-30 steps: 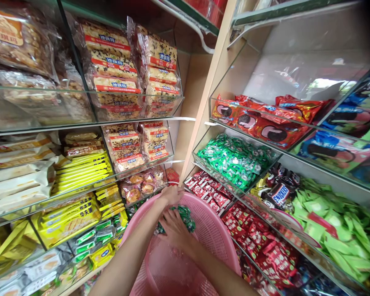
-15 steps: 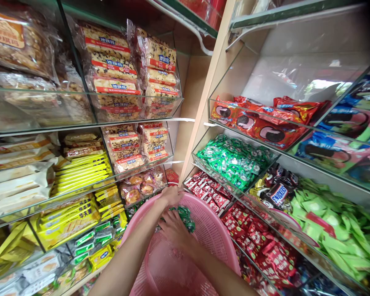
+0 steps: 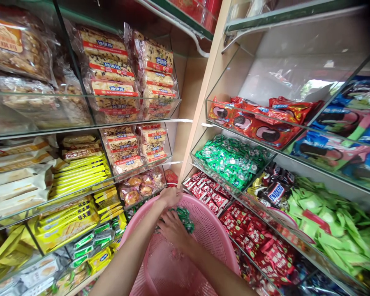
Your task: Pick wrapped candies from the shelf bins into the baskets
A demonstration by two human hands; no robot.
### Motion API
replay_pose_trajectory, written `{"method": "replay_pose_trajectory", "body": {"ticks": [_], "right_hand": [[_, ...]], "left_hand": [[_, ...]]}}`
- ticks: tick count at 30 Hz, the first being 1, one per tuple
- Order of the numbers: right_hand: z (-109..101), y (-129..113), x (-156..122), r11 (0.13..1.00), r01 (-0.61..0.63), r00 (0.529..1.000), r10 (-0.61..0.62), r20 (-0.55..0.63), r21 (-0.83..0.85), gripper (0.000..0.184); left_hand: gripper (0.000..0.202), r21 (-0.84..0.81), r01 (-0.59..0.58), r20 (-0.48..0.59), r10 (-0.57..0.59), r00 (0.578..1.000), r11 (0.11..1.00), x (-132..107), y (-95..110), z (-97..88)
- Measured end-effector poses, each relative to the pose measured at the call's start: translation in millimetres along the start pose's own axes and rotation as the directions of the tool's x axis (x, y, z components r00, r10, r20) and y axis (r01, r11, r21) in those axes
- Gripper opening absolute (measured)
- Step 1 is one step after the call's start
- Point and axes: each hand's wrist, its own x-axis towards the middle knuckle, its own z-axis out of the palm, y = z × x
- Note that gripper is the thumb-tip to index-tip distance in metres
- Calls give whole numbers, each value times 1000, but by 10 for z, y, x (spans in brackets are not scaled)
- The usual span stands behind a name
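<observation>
A pink plastic basket [image 3: 216, 234] with perforated walls is tilted in front of me. My left hand [image 3: 171, 196] has its fingers curled over the far rim, closed on it. Inside the basket, a small heap of green-wrapped candies [image 3: 186, 219] lies against the far wall. My right hand [image 3: 172, 227] reaches in with its fingers spread, touching the left side of that heap. The palm and part of the heap under it are hidden.
Glass-fronted shelves meet in a corner. Left are packaged pastries [image 3: 107, 65] and yellow packets [image 3: 80, 172]. Right are green-wrapped candies in a bin [image 3: 234, 158], red packets [image 3: 262, 242], Snickers bars [image 3: 276, 191] and light-green packets [image 3: 329, 226]. A wooden post [image 3: 200, 102] stands between.
The view has shifted slightly. Both hands keep almost the same places, the left on the rim and the right at the green candies.
</observation>
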Motion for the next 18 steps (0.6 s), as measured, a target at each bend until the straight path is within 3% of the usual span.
{"method": "replay_pose_trajectory", "body": {"ticks": [5, 10, 18], "right_hand": [[-18, 31, -4, 998, -49, 996, 51, -76, 25, 31], [-7, 62, 6, 989, -148, 987, 147, -63, -1, 23], [-144, 31, -30, 988, -147, 988, 149, -43, 37, 27]], "left_hand": [[35, 0, -17, 3, 17, 1000, 1000, -23, -7, -1], [34, -3, -25, -1, 25, 1000, 1000, -30, -6, 6], [32, -20, -21, 0, 22, 1000, 1000, -61, 4, 4]]}}
